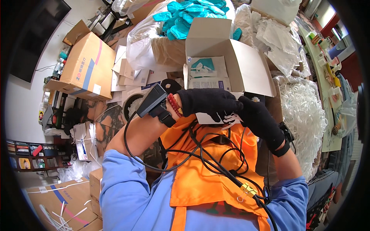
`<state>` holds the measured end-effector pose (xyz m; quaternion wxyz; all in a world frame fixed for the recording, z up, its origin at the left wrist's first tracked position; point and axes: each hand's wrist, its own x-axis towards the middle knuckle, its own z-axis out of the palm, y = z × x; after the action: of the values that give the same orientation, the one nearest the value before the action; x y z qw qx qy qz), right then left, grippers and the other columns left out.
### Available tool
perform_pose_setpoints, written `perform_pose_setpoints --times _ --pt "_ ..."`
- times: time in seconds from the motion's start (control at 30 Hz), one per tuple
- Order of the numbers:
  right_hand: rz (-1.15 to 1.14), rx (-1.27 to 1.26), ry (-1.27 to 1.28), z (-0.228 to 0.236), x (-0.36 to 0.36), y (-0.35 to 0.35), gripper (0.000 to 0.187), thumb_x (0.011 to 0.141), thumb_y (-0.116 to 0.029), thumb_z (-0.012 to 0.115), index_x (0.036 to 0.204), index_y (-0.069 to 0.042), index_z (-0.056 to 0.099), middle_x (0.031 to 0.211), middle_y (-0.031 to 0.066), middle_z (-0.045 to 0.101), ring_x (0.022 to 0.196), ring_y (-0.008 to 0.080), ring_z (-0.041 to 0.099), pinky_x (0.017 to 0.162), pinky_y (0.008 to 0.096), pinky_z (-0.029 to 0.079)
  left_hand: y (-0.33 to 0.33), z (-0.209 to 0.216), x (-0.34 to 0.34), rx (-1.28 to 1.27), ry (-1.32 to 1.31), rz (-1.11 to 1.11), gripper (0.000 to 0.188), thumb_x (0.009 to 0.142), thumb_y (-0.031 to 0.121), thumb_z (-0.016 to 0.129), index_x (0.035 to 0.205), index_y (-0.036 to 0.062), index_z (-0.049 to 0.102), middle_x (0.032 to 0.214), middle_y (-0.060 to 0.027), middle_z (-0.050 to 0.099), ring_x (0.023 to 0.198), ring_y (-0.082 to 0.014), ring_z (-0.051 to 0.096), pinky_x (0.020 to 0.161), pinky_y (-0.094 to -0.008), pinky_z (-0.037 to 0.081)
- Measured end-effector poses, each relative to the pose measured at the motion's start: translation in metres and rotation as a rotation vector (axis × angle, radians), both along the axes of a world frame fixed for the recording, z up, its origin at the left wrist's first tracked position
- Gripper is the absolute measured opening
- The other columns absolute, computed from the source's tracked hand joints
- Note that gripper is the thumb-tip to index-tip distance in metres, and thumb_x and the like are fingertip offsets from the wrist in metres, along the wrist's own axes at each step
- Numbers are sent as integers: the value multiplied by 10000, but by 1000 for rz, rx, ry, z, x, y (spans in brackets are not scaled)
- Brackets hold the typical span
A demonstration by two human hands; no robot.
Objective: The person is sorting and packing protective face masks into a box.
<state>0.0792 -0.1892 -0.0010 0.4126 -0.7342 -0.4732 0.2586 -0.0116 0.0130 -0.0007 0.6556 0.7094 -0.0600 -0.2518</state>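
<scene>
Both my hands wear black gloves and meet over the near edge of an open white cardboard box (pixel 250 65). My left hand (pixel 210 103) is closed, its fingers bent around a small bunch of thin white strips (pixel 232 120). Against it, my right hand (pixel 257 120) is closed too, its fingertips pinching at the same strips, partly hidden. Inside the box lie flat clear packets (pixel 210 69), one showing a folded teal piece. A white flap of the box lies beneath my hands.
Beyond the box, a plastic-lined carton holds a heap of teal folded pieces (pixel 189 17). To the right stands a carton full of white strips (pixel 300 119). Brown cartons (pixel 86 65) stand at left. Black cables (pixel 204 154) loop across my orange apron (pixel 216 177).
</scene>
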Motion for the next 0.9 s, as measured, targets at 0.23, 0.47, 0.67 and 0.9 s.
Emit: perform_pose_setpoints --times 0.23,0.47,0.67,0.9 --pt "83 23 -210 12 2 3 129 867 -80 625 975 -24 579 771 147 601 745 330 615 662 345 476 5 -17 2 -163 168 66 419 932 369 579 1156 15 562 964 -115 629 907 -204 644 728 -314 562" --pt "132 41 -59 5 12 0 133 863 -76 641 979 -25 602 830 125 619 777 260 620 699 328 477 2 -32 -5 -62 -206 -23 371 977 312 500 1173 -1 539 1008 -140 639 883 -253 684 716 -338 592" --pt "85 111 89 -6 17 -2 152 861 -88 660 973 -1 605 858 106 628 802 172 599 741 297 477 -5 -7 -8 -311 334 193 347 973 297 510 1140 -4 546 925 -104 633 863 -220 681 716 -325 588" --pt "39 -80 197 17 21 0 134 865 -82 640 971 -6 612 853 48 617 817 104 568 746 271 469 -8 -20 -2 -71 132 103 302 944 284 569 1026 -4 599 798 -42 602 688 -116 594 651 -261 521"
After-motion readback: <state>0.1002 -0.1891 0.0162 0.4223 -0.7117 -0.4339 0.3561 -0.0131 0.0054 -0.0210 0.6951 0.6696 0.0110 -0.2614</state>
